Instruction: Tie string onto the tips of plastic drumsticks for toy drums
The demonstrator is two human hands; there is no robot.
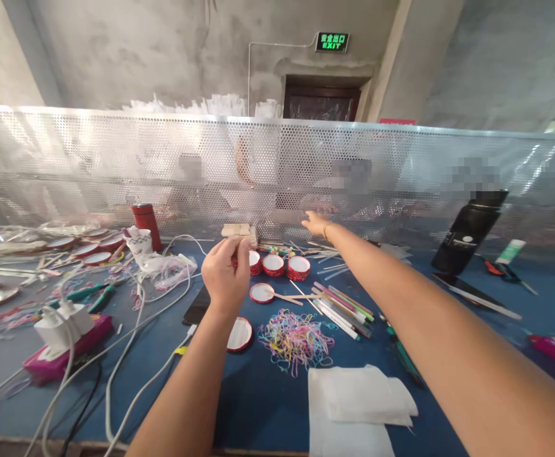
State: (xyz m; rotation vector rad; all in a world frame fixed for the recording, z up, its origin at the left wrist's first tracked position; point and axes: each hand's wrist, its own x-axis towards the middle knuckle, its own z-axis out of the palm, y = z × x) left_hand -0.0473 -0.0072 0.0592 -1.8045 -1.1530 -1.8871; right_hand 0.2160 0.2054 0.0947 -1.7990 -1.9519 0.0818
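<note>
Red-rimmed and shallow, the small caps [285, 265] sit in a row on the blue tabletop [448, 330], just beyond the left hand [226, 276]. Its fingers [239, 249] are pinched together near the nearest cap, but whether they grip anything I cannot tell. The caps look light, stiff and easy to lift by the rim; being round, they have no long axis, and their open white faces point up. The right hand [315, 223] reaches far ahead, its fingers loosely spread and holding nothing, close to the perforated metal screen [401, 165]. Nearer than the left fingers lies a soft tangle of rubber bands [296, 339]; thin sticks [341, 308] lie to its right, long axes slanting away.
</note>
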